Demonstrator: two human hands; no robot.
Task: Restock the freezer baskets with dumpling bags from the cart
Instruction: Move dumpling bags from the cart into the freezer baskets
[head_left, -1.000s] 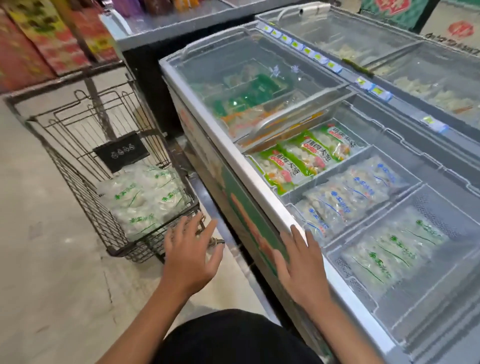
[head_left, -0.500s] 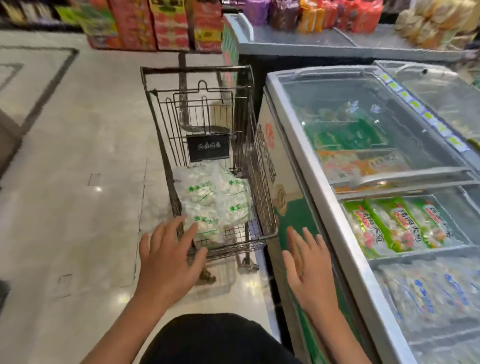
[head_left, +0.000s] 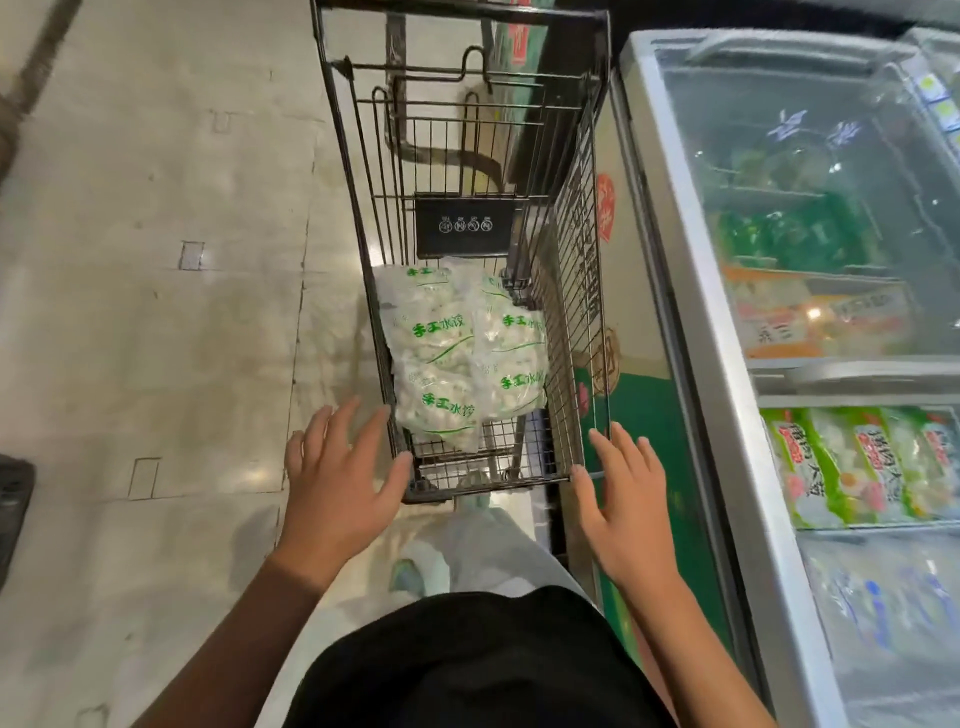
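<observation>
Your left hand (head_left: 340, 486) is stretched forward, palm down, fingers straight and spread, thumb angled out to the right. Your right hand (head_left: 621, 512) mirrors it, level with the left, fingers straight and slightly fanned. Neither hand grips anything. Both forearms are bare and reach forward.

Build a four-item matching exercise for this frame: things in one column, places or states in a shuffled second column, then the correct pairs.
Things
1. dumpling bags
2. left hand
3. right hand
4. green-labelled packs

Places or states
A. open, beside the cart's near right corner, next to the freezer front
B. lying in the freezer basket under the glass
C. piled in the bottom of the cart
D. open, fingers spread, at the cart's near left corner

Pairs: 1-C, 2-D, 3-A, 4-B
</observation>
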